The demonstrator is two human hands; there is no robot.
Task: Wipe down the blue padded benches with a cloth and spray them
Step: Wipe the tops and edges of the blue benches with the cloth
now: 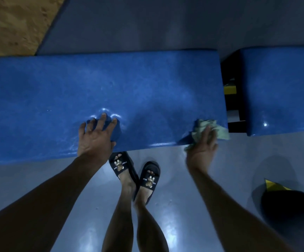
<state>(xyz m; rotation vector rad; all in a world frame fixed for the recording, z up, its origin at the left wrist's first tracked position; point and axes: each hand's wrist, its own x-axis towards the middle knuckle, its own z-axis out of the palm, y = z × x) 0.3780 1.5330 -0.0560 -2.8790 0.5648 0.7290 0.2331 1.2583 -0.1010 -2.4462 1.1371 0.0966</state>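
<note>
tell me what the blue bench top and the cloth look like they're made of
Blue padded bench: probably foam under glossy vinyl or similar; it dents beneath the left hand and shows shiny highlights.
Cloth: soft pale-green woven fabric, apparently matte; it bunches and creases under the right hand. Blur hides the weave.

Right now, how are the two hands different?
The left hand presses spread fingers into the long blue bench, denting its padding; the right hand holds a crumpled pale green cloth at the bench's near right corner. The left hand holds nothing. Both touch the same bench.
</note>
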